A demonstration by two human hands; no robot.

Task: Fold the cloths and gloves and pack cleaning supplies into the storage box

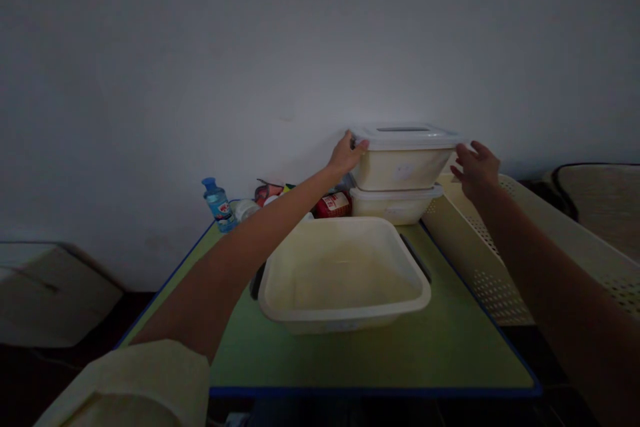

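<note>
Left hand (347, 155) pinches the lid (413, 141), right hand (479, 169) is at its other end, grip hard to tell, maybe for balance

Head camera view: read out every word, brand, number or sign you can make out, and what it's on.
No text can be read for certain.
Blue plastic bottle: red-and-white label, too blurred.
Red container with a pale label: print too small and blurred.
Upper cream plastic box with a white lid: faint front mark, unreadable.
Lower cream plastic box: faint front mark, unreadable.
</note>
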